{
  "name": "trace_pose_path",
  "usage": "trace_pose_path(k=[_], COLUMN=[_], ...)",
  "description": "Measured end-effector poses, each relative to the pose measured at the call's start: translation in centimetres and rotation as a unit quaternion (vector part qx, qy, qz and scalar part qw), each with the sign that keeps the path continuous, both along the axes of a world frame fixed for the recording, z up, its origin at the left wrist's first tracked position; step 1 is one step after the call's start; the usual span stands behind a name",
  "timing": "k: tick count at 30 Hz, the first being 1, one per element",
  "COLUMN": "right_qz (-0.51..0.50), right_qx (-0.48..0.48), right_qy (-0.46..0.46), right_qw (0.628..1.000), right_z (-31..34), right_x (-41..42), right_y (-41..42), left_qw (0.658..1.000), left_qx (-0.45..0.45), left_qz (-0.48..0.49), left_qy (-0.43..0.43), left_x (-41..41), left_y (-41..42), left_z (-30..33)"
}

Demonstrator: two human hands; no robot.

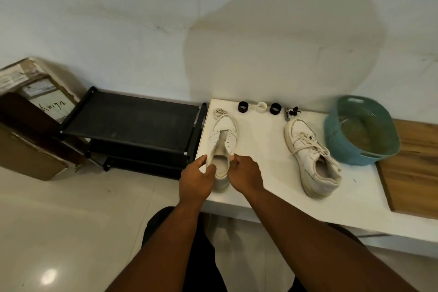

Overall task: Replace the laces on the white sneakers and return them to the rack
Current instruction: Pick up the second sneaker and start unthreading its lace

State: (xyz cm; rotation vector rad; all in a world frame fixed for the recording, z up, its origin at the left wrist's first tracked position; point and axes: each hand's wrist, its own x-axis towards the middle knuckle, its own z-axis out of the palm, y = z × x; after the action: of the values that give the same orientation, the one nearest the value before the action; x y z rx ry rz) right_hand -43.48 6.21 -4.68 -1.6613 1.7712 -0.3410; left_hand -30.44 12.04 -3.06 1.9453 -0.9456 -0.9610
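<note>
An unlaced white sneaker (224,136) stands on the white table (263,149) near its left edge, toe pointing away from me. My left hand (196,179) grips the left side of its heel collar. My right hand (244,174) pinches the right side of the collar. A second white sneaker (310,156), still laced, lies further right on the table. A coiled lace (219,112) rests just beyond the toe of the unlaced sneaker. The black shoe rack (132,123) stands on the floor left of the table.
Two black rings (243,106) and a white ring (262,107) line the table's back edge, with small dark items (292,111) beside them. A teal basket (362,130) sits at the right, a wooden board (412,166) beyond it. Cardboard boxes (30,111) stand far left.
</note>
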Motion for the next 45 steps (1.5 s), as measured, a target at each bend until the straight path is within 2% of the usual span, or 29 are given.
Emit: trace_pose_path(k=[3,5,7,9,11,13,15,17,19,21,23,25,29,34,42,45], right_qz=[0.022,0.018,-0.018,-0.06,-0.101,-0.172,-0.243,-0.293,-0.296,-0.28,-0.255,-0.227,-0.197,-0.158,-0.086,-0.061], right_qx=[0.006,-0.005,-0.073,-0.199,-0.296,-0.328,-0.308,-0.256,-0.193,-0.097,-0.011,0.028,0.034,0.062,0.098,0.085], right_qy=[-0.012,-0.051,-0.101,-0.138,-0.138,-0.137,-0.137,-0.133,-0.121,-0.127,-0.169,-0.188,-0.158,-0.106,-0.087,-0.07], right_qw=[1.0,0.999,0.992,0.968,0.94,0.919,0.91,0.912,0.928,0.947,0.952,0.955,0.967,0.98,0.988,0.992], right_z=[0.1,1.3,3.3,5.6,6.8,7.0,6.6,5.2,3.2,1.9,1.4,1.3,1.5,1.8,2.0,2.5], right_x=[0.3,-1.0,-3.6,-7.0,-11.4,-16.4,-19.4,-22.3,-24.0,-25.3,-26.2,-26.5,-26.2,-23.5,-18.5,-18.3], right_y=[0.0,0.2,0.5,0.4,-0.3,-1.3,-1.5,-1.3,-1.1,-1.5,-2.2,-2.7,-2.3,-0.7,2.4,2.8], left_qw=[1.0,0.999,0.983,0.953,0.94,0.941,0.954,0.958,0.943,0.934,0.945,0.957,0.946,0.926,0.942,0.934], left_qx=[0.007,-0.016,-0.098,-0.194,-0.243,-0.25,-0.195,-0.094,-0.013,0.024,0.025,0.014,-0.01,0.013,0.04,0.052], left_qz=[0.019,0.021,0.001,-0.028,-0.073,-0.139,-0.193,-0.262,-0.328,-0.353,-0.32,-0.28,-0.3,-0.345,-0.308,-0.333], left_qy=[-0.014,-0.047,-0.155,-0.233,-0.229,-0.183,-0.125,-0.072,-0.054,-0.052,-0.059,-0.079,-0.127,-0.154,-0.127,-0.12], left_x=[0.6,0.6,-0.3,-2.2,-5.1,-8.6,-11.1,-14.4,-17.1,-19.7,-21.6,-22.9,-23.4,-20.3,-13.6,-12.6], left_y=[-0.3,-0.4,-0.9,-1.4,-2.1,-2.8,-3.0,-4.2,-5.8,-7.3,-8.5,-9.3,-9.8,-9.0,-3.4,-3.4], left_z=[-0.3,0.0,0.4,1.7,2.5,2.1,2.0,2.1,1.9,1.4,1.1,1.0,0.4,0.7,0.6,1.1])
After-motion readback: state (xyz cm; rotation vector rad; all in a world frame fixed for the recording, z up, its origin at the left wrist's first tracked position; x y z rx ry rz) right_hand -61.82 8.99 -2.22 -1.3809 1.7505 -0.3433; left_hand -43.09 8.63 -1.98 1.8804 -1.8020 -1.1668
